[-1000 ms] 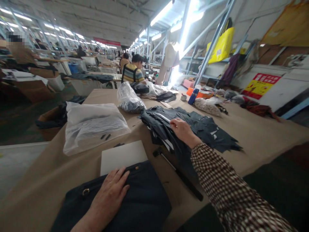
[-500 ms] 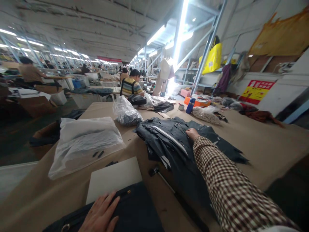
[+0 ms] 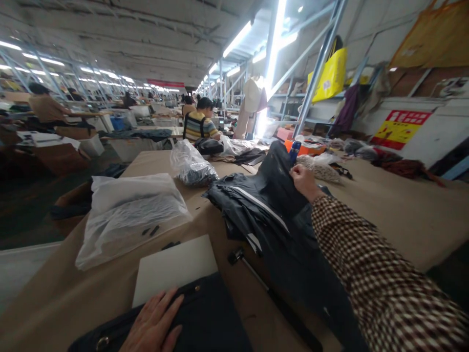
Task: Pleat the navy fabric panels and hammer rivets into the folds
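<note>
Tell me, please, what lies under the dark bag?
A white board pokes out from under the dark bag, where the left hand rests; anything else beneath is covered.

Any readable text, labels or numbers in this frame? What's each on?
Nothing legible.
Red and yellow sign, far right: characters, too blurred to read.
Yellow bag, hanging up high: small mark, too small to read.
Red banner, far back: unreadable.
Dark fabric piece in the right hand: no print visible.
</note>
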### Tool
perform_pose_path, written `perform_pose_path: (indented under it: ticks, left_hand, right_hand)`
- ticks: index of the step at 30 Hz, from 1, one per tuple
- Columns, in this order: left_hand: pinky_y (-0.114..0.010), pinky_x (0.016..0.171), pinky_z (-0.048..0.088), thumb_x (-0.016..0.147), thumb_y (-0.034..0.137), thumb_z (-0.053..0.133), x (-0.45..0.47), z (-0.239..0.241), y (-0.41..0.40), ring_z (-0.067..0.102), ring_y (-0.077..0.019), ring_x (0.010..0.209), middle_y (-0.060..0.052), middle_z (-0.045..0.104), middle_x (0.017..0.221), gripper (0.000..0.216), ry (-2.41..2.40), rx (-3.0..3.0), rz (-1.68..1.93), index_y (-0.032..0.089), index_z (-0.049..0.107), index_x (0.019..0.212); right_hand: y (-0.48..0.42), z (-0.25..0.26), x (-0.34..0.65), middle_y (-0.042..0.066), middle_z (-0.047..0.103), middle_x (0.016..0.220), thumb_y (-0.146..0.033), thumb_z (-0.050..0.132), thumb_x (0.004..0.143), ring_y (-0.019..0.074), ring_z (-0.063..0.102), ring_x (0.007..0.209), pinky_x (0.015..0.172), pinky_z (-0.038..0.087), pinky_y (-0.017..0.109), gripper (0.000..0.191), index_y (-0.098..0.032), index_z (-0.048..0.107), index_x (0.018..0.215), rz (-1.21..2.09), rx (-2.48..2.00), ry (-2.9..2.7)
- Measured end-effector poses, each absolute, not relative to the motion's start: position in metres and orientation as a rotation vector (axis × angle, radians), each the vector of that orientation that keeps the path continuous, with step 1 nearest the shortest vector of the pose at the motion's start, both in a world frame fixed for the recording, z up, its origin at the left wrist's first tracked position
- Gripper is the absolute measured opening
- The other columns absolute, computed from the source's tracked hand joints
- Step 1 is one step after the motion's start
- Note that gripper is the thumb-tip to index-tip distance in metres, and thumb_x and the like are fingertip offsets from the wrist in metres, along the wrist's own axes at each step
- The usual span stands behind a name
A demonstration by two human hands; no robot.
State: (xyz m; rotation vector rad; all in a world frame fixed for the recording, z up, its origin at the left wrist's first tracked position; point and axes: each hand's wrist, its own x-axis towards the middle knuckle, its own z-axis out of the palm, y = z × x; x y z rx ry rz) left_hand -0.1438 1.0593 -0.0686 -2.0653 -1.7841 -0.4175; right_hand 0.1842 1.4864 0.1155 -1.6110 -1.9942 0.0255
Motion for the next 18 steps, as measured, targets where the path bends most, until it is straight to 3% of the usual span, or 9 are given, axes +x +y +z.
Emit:
perform_pose_path:
  ticks: [4,8,11,13,16,18]
  left_hand:
    - [-0.036,0.089,0.055,0.087,0.042,0.053,-0.135,-0.041,1.066,0.057,-0.0259,0.118,-0.008,0.056,0.134,0.053,-1.817,-2.013,-0.612,0.025,0.044,0.136]
    - [-0.044,0.104,0.043,0.089,0.027,0.055,-0.100,0.044,1.051,0.037,-0.0308,0.134,-0.013,0.044,0.143,0.052,-1.679,-1.953,-0.838,0.020,0.040,0.138]
    - [-0.052,0.109,0.035,0.083,0.019,0.064,-0.073,0.106,1.026,0.035,-0.0349,0.134,-0.009,0.051,0.135,0.049,-1.576,-1.911,-0.830,0.021,0.049,0.130]
    - [-0.049,0.105,0.039,0.086,0.020,0.060,-0.064,0.128,1.009,0.049,-0.0310,0.123,-0.009,0.062,0.118,0.036,-1.619,-1.993,-0.766,0.017,0.054,0.121]
    - [-0.034,0.079,0.050,0.092,0.022,0.048,-0.069,0.135,0.988,0.063,-0.0195,0.084,-0.005,0.067,0.086,0.016,-1.767,-2.167,-0.711,0.016,0.060,0.100]
    - [-0.028,0.061,0.046,0.094,0.024,0.043,-0.082,0.131,0.981,0.059,-0.0154,0.065,-0.002,0.063,0.072,0.021,-1.956,-2.248,-0.625,0.018,0.061,0.085]
  right_hand:
    - [1.406,0.181,0.172,0.007,0.065,0.086,-0.027,0.044,0.093,0.0194,0.057,0.074,0.064,0.036,0.029,0.015,-0.018,0.056,0.096,-0.409,-1.152,-2.146]
    - [1.286,0.207,0.149,0.000,0.055,0.067,-0.021,0.045,0.092,0.0156,0.045,0.056,0.054,0.025,0.029,0.007,-0.020,0.051,0.089,-0.662,-0.631,-2.611]
    - [1.203,0.201,0.135,-0.001,0.052,0.067,-0.012,0.041,0.090,0.0142,0.044,0.056,0.055,0.025,0.029,0.012,-0.021,0.047,0.083,-0.422,-0.105,-2.908]
    - [1.165,0.191,0.132,-0.001,0.054,0.068,-0.010,0.039,0.090,0.0134,0.044,0.055,0.055,0.027,0.029,0.015,-0.021,0.047,0.083,-0.177,0.034,-2.948]
    - [1.146,0.165,0.128,-0.002,0.057,0.071,-0.013,0.041,0.091,0.0119,0.048,0.057,0.056,0.032,0.026,0.013,-0.021,0.051,0.088,0.243,0.000,-2.967]
    - [1.152,0.140,0.119,-0.001,0.063,0.080,-0.020,0.046,0.093,0.0116,0.056,0.067,0.062,0.038,0.024,0.012,-0.022,0.054,0.101,0.565,-0.131,-2.951]
